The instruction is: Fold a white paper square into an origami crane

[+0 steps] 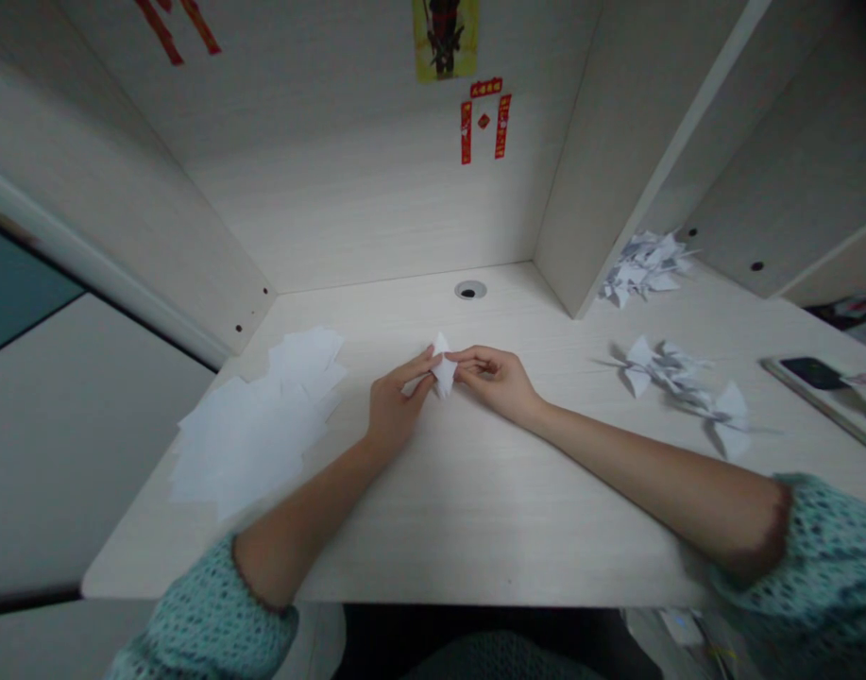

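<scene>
Soft, dim light covers the desk (418,529); the back panel (333,161) greys toward its top; the upper right corner blackens; sleeves (829,538) stretch near the edges (wide-lens distortion).

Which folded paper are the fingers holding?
The diamond-shaped piece, between the left hand and right hand; the other folded pieces lie untouched farther right.

The sleeves (212,604) are blue-green and knitted, with lots of little holes. They look thick and puffy. The arms (620,458) are bare from there to the fingers (419,365). Just below the near edge of the tabletop (433,557), a darker knit top (507,654) shows.
</scene>
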Tool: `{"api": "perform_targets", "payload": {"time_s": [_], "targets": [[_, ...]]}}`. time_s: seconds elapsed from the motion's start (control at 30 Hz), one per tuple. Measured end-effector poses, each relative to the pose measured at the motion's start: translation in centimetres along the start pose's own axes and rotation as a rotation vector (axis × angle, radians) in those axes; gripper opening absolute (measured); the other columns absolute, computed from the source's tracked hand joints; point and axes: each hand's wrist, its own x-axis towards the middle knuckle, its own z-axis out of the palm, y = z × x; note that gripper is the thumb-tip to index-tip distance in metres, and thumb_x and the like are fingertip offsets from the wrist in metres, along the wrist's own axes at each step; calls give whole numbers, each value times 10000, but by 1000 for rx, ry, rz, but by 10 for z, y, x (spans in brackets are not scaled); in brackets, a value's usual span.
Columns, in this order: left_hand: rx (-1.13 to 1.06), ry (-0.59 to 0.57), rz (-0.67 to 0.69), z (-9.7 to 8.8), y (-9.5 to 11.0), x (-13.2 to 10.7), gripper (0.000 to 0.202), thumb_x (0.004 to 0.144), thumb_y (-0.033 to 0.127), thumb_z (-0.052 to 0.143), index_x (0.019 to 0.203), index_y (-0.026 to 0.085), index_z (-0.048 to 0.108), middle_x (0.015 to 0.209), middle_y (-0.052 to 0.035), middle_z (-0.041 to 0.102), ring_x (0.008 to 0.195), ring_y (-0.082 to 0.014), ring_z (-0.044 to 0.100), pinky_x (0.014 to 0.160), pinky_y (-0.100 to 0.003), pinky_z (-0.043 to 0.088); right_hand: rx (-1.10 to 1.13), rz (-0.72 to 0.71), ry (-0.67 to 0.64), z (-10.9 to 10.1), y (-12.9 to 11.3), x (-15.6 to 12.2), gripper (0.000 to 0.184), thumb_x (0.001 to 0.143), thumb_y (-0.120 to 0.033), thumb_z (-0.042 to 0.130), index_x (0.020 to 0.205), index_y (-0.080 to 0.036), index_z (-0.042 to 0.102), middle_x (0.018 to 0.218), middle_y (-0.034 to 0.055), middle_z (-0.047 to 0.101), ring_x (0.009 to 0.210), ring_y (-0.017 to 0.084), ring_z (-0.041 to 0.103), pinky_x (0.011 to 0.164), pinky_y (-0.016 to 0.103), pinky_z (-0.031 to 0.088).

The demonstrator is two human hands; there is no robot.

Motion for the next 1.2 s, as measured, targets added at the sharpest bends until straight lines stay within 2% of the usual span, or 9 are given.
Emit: {"api": "perform_targets", "payload": {"time_s": [0.13, 0.3, 0.43, 0.6, 0.67, 0.8, 0.97, 1.1, 1.2], "targets": [[8, 15, 26, -1, 2, -1, 299, 819, 207, 594, 1101, 271, 668, 1230, -28, 627, 1109, -193, 611, 1007, -384, 473, 50, 28, -7, -1, 2, 1, 271, 754, -340, 656, 944, -148, 676, 790, 70, 724, 695, 153, 662, 647, 269, 489], [-103, 6, -44, 1, 0, -1, 313, 810, 224, 607, 1118, 258, 650, 1244, -53, 622, 978, -183, 673, 893, -338, 546, 116, 64, -14, -1, 1, 2, 236, 742, -313, 658, 915, -152, 651, 672, 17, 667, 595, 115, 605, 586, 240, 449], [-211, -27, -118, 3, -1, 1, 340, 796, 250, 630, 1136, 234, 624, 1200, -81, 647, 948, -197, 683, 848, -321, 554, 130, 32, -74, -2, -3, 3, 334, 757, -269, 643, 1074, -169, 615, 663, -10, 626, 589, 102, 580, 586, 230, 440], [-447, -54, -196, 5, -4, 3, 718, 774, 327, 662, 1393, 234, 309, 1264, -183, 584, 855, -182, 702, 733, -291, 563, 180, 41, -121, -3, 0, 1, 344, 794, -280, 595, 1119, -177, 639, 806, 41, 672, 655, 118, 589, 635, 260, 469], [-510, -84, -250, 6, -4, 3, 757, 778, 338, 656, 1411, 207, 262, 1177, -181, 640, 834, -178, 703, 728, -280, 551, 158, 60, -108, -3, 2, 1, 332, 798, -298, 589, 1099, -176, 661, 805, 46, 676, 655, 124, 583, 634, 267, 471], [-552, -164, -308, 5, 0, 2, 680, 786, 322, 647, 1381, 178, 351, 899, -75, 733, 816, -168, 689, 762, -276, 519, 98, 42, -102, -4, 4, 1, 327, 804, -334, 588, 1078, -180, 681, 796, 50, 676, 660, 135, 575, 621, 269, 452], [-583, -147, -301, 3, 2, 2, 537, 778, 278, 655, 1279, 172, 495, 890, -60, 723, 771, -147, 662, 730, -247, 488, 14, -15, -116, -5, 3, 4, 284, 786, -331, 615, 1015, -189, 706, 825, 48, 642, 665, 127, 519, 596, 254, 386], [-609, -145, -321, 3, 2, 3, 508, 769, 267, 662, 1245, 165, 519, 909, -68, 724, 781, -147, 657, 722, -245, 476, 54, 38, -148, -4, 2, 4, 290, 781, -334, 613, 1011, -175, 691, 678, 6, 590, 571, 107, 450, 551, 247, 333], [-612, -155, -337, 3, 3, 4, 483, 764, 262, 665, 1215, 152, 533, 914, -76, 725, 789, -154, 660, 729, -251, 477, 49, 23, -149, -4, 2, 4, 282, 793, -313, 596, 1027, -182, 686, 717, 11, 595, 582, 108, 454, 558, 250, 332]]}}
